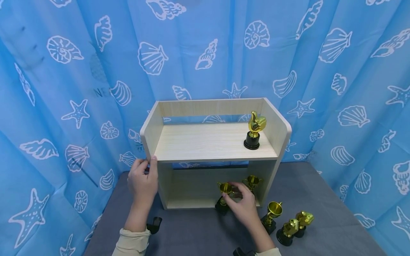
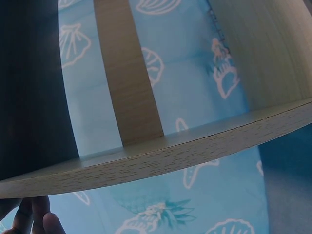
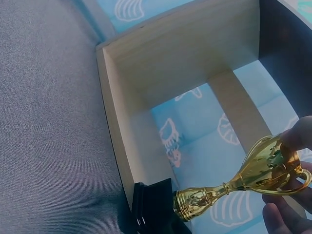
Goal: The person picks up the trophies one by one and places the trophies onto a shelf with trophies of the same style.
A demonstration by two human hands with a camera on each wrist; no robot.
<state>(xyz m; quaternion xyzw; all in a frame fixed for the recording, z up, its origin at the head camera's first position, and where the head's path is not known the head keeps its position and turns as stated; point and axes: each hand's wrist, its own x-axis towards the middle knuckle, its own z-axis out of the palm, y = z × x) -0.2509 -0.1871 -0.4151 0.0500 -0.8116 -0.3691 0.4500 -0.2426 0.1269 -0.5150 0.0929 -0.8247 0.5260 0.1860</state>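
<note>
My right hand (image 1: 245, 206) pinches the bowl of a gold trophy cup (image 1: 225, 187) between thumb and fingers. Its black base (image 3: 158, 204) is at the front edge of the lower compartment; whether it touches the board I cannot tell. Against the left side panel of a pale wooden two-tier shelf (image 1: 208, 142), my left hand (image 1: 144, 177) grips the front edge, and its fingers (image 2: 34, 217) show on the panel's outer side. A second trophy cup (image 1: 253, 181) stands in the lower compartment at right, partly behind my right hand. On the upper tier, a thumbs-up trophy (image 1: 254, 129) stands at right.
Right of the shelf, another trophy cup (image 1: 273, 213) and two gold trophies, one in front (image 1: 288, 231) and one behind (image 1: 302, 222), stand on the grey tabletop (image 1: 192, 234). A blue shell-print curtain (image 1: 198, 46) hangs behind and at both sides.
</note>
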